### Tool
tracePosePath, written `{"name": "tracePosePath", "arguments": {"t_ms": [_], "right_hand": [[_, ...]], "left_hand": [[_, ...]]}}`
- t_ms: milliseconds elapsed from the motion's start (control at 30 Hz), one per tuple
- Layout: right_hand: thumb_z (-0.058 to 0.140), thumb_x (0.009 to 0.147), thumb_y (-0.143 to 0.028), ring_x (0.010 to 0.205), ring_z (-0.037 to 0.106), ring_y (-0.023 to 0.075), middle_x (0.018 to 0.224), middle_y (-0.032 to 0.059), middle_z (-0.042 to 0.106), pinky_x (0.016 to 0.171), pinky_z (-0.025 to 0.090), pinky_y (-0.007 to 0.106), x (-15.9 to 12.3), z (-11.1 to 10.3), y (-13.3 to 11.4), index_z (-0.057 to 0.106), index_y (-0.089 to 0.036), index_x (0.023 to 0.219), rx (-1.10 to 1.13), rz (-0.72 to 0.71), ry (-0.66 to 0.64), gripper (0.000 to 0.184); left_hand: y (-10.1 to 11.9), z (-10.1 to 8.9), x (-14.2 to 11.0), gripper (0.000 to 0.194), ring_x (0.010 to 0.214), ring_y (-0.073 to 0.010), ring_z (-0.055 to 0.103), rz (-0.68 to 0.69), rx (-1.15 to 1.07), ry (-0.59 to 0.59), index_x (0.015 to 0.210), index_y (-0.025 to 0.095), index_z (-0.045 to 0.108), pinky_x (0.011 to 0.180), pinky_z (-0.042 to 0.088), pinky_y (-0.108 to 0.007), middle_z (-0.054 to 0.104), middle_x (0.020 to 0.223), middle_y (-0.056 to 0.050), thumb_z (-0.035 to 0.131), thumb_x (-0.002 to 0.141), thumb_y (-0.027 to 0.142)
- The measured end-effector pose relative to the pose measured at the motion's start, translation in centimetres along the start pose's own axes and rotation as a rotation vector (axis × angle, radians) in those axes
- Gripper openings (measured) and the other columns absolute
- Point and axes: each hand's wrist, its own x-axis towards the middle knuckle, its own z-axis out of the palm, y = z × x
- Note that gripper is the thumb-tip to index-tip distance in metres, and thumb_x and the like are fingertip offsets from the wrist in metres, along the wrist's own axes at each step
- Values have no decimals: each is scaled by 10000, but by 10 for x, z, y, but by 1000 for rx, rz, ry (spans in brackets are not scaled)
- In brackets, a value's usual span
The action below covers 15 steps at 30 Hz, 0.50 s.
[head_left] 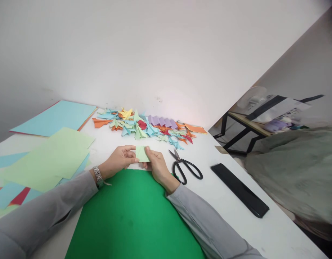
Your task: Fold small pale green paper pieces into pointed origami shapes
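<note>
My left hand (pixel 120 160) and my right hand (pixel 157 166) both pinch a small folded light-green paper (pixel 141 153) just above the far edge of a big dark-green sheet (pixel 133 216) on the white table (pixel 209 151). The left fingers close on the paper's left edge; the right thumb presses on its right side. A metal watch sits on my left wrist. Both arms wear grey sleeves.
Black scissors (pixel 185 167) lie right of my right hand, and a long black case (pixel 240 189) farther right. A heap of coloured folded paper figures (pixel 144 126) lies beyond. Loose light-green sheets (pixel 51 156) and light-blue sheets (pixel 56 117) cover the left. A person in green (pixel 298 172) sits at the right.
</note>
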Motion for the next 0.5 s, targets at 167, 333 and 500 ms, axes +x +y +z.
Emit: {"name": "tracePosePath", "arguments": {"t_ms": [167,333,500], "right_hand": [[580,690,-635,365,395,84,392,-11,487,368,272,214,0,0,-1,538,-156,479,-3,-15,43,525],[668,659,-536,447,461,95,520,-8,564,445,358,225,0,1,0,599,-150,616,105,-17,-8,394],[699,640,-484,452,433,89,522,-32,535,449,332,224,1,0,2,578,-153,616,114,-6,5,353]], "left_hand": [[0,2,-1,421,388,-55,430,23,-5,22,934,89,559,391,333,-202,591,568,23,732,608,292],[2,2,-1,294,370,-67,438,24,-10,49,816,116,569,399,344,-215,613,526,9,706,618,285],[4,1,-2,174,366,-57,447,-35,37,-24,681,135,548,410,330,-205,654,559,-14,670,626,247]]}}
